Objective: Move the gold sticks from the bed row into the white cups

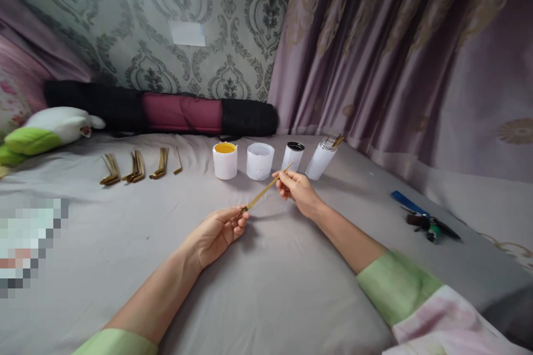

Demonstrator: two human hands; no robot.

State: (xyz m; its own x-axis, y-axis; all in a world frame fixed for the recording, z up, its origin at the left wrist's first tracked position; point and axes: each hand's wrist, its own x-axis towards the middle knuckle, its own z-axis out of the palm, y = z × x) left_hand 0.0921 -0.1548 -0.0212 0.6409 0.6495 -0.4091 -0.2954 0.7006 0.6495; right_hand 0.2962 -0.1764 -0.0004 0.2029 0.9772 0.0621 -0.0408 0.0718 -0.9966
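Observation:
A thin, golden-brown strip slants between my two hands above the grey sheet. My left hand is closed on its lower end, thumb and fingers pinching it. Near the upper end, the fingertips of my right hand grip the same strip. Its tip points up past my right fingers, in front of a white can with a dark inside. To the left lie three small bundles of bent brown strips, and a single bent strip lies apart from them.
Beyond my hands stand a white tub with yellow inside, a plain white tub and a tilted-looking white jar holding strips. Blue and black tools lie right. A black-and-maroon roll lines the wall; a plush toy lies left.

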